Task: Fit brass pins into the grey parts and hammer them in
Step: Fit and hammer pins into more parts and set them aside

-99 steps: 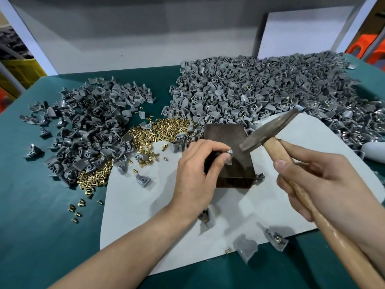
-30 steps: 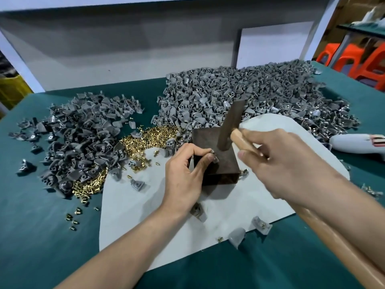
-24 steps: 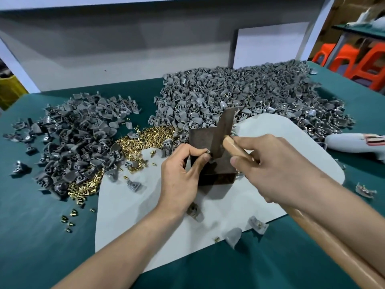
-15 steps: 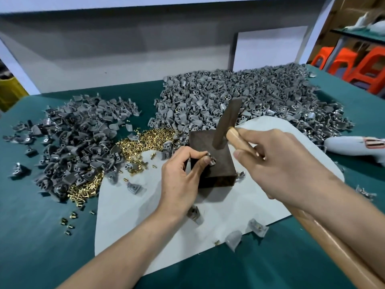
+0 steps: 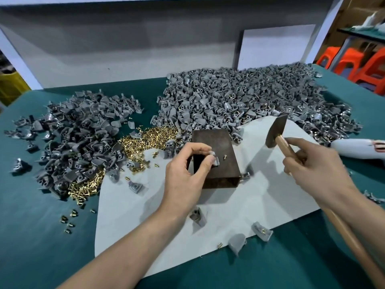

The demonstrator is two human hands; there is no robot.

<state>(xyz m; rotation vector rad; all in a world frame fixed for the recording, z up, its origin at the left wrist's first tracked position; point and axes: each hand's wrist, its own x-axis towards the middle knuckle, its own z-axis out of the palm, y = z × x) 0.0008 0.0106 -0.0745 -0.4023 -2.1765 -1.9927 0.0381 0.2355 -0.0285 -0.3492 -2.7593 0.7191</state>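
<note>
One green tabletop (image 5: 31,236) carries everything. Its far right is covered by the big heap (image 5: 239,97) of grey parts. A smaller heap (image 5: 79,138) lies at the left, apart from it across a strip of bare green. A white sheet (image 5: 239,205) covers the near middle, its far edge meeting the big heap.

The hammer (image 5: 277,132) hangs above the sheet's right side, head tilted, to the right of the block and clear of it. Its wooden handle slants down to the near right corner. The right hand (image 5: 318,170) grasps that handle just below the head, fingers curled round the wood. The left hand (image 5: 185,174) is at the block's left edge.

A dark block (image 5: 220,147) stands on the sheet at the middle. A white bottle-like thing (image 5: 358,149) lies at the right edge.

Brass pins (image 5: 150,138) are heaped between the two heaps, just left of the block. A second patch (image 5: 85,186) sits at the smaller heap's near edge, with a few strays (image 5: 70,217) on the green.

Loose parts lie on the near sheet, one (image 5: 198,215) just beside the left wrist, two (image 5: 261,231) nearer the sheet's edge.

The left thumb and fingers pinch a single part (image 5: 215,161) against the block's top. One pin (image 5: 225,157) lies on the block just right of it.
</note>
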